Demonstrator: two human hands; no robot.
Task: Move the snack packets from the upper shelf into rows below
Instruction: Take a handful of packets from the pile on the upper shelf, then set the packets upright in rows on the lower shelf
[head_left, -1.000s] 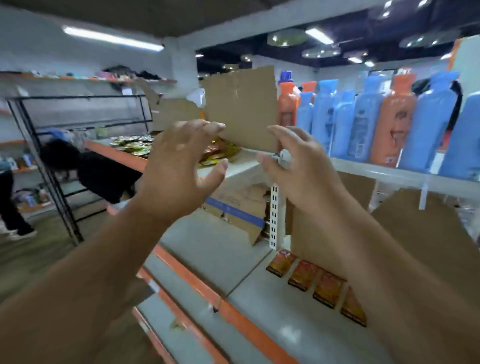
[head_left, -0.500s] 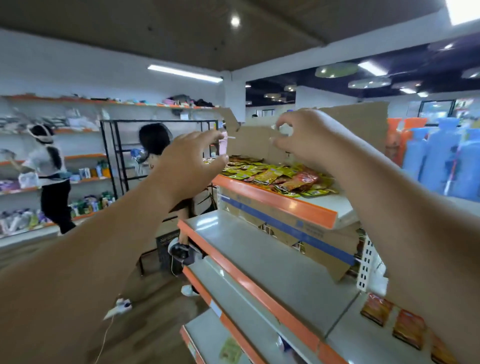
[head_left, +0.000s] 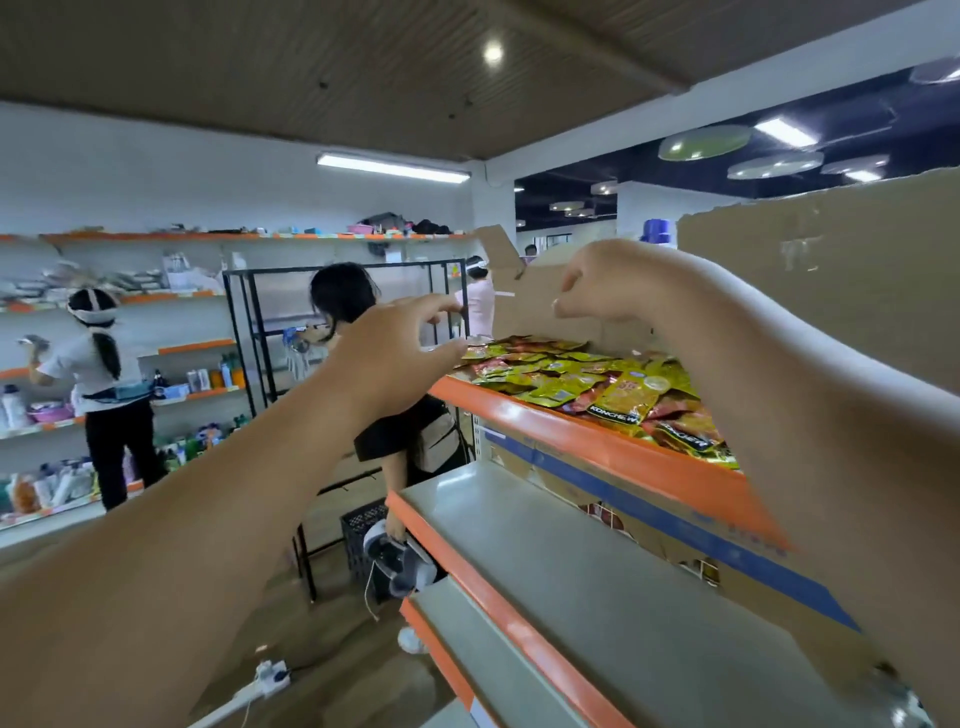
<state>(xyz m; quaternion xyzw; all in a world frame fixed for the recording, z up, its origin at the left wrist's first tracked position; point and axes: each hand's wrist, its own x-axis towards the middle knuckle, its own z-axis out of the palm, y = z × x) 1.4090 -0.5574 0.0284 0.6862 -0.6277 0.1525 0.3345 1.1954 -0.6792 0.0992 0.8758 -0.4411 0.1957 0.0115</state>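
Lower shelves (head_left: 519, 530): we are logging grey sheet-metal decks with orange front lips, stepping down directly below the upper shelf (head_left: 571, 426). They are flat, hard and smooth, so we are judging that packets will slide on them easily when nudged into rows.

Blue-striped cardboard (head_left: 649, 514): it is hanging just under the upper shelf's orange lip, matte, creased and torn along its lower edge.

Left hand (head_left: 395, 358): it is hovering off the upper shelf's front left corner with thumb and fingers curved apart in a wide C, holding nothing.

Right hand (head_left: 613, 280): it is hanging above the upper shelf, fingers drooping loosely downward and thumb apart, also gripping nothing.

Snack packets (head_left: 623, 395): they are lying on the upper shelf in a loose overlapping heap of flat, glossy foil pouches in yellow, red and green. We are judging them light, limp and slippery, and likely to crinkle rather than break. We are advising a pinch on a sealed edge or corner of a topmost pouch, or a flat scoop of several at once.

Cardboard backing (head_left: 831, 291): a stiff brown sheet with ragged edges is standing behind the upper shelf.

Beyond the upper shelf's left end, two people are working at wall shelves.
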